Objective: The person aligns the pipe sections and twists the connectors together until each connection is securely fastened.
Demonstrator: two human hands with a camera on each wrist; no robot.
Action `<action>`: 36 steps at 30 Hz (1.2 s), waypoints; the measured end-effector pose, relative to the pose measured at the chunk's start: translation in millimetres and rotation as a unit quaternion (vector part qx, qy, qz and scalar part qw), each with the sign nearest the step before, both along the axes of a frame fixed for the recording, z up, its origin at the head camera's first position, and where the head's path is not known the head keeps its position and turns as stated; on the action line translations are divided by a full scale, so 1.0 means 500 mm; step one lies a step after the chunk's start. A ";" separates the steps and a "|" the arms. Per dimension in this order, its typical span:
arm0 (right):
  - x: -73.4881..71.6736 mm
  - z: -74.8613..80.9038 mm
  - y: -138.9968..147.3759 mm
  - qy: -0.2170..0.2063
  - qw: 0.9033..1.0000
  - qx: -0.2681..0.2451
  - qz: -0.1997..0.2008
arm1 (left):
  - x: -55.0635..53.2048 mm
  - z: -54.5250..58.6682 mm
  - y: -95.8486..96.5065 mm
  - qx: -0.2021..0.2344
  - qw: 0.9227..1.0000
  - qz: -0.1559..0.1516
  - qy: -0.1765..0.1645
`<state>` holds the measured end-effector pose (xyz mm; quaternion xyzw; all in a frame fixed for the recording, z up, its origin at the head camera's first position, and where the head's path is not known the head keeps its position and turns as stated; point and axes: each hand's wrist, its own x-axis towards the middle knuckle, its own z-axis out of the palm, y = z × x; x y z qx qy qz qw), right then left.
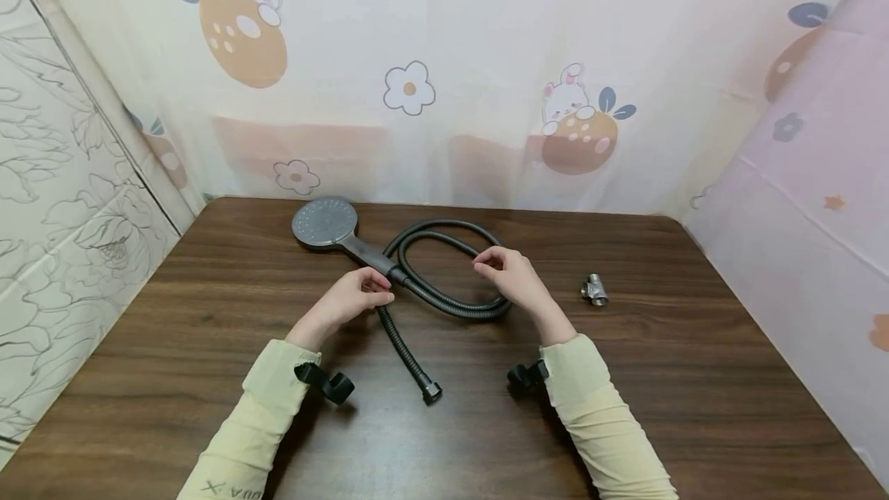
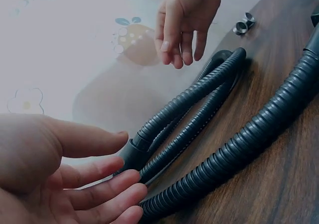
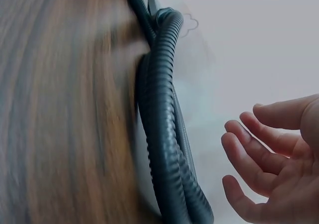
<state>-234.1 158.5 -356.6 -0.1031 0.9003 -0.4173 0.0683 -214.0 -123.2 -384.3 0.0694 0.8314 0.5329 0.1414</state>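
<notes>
On tabletop (image 1: 472, 446), shower head (image 1: 325, 223) at eleven o'clock; hose (image 1: 454, 306) coiled at twelve; my left hand (image 1: 349, 298) and right hand (image 1: 517, 278) near hose, fingers loose on both; metal fitting (image 1: 595, 291) at one.

On 1 tabletop (image 1: 472, 454) lie 1 shower head (image 1: 325, 222), 1 hose (image 1: 479, 312) and 1 metal fitting (image 1: 594, 290); 2 hands (image 1: 345, 301), 2 sleeves (image 1: 604, 415), 2 wrist mounts (image 1: 338, 388).

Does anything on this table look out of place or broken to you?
Nothing looks spilled or visibly damaged. The one mild oddity is the small metal fitting: it sits alone toward the right of the table, apart from the shower hose, whose free end connects to nothing. The shower head looks intact.
</notes>
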 end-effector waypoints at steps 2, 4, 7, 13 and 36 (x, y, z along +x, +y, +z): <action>0.000 -0.002 0.004 0.003 1.000 0.007 0.000 | 0.005 0.001 0.000 -0.009 1.000 -0.009 0.009; -0.001 -0.005 0.008 0.002 1.000 0.017 -0.002 | 0.010 0.001 0.002 -0.014 0.999 -0.022 0.018; -0.001 -0.008 0.016 0.006 1.000 0.030 -0.006 | 0.017 0.000 0.005 -0.020 0.997 -0.057 0.038; 0.001 0.000 0.032 0.015 0.999 0.028 -0.022 | 0.027 0.009 0.015 -0.041 0.989 -0.126 0.074; 0.005 -0.004 0.094 0.018 0.994 0.066 -0.085 | 0.061 0.021 0.031 -0.078 0.949 -0.286 0.107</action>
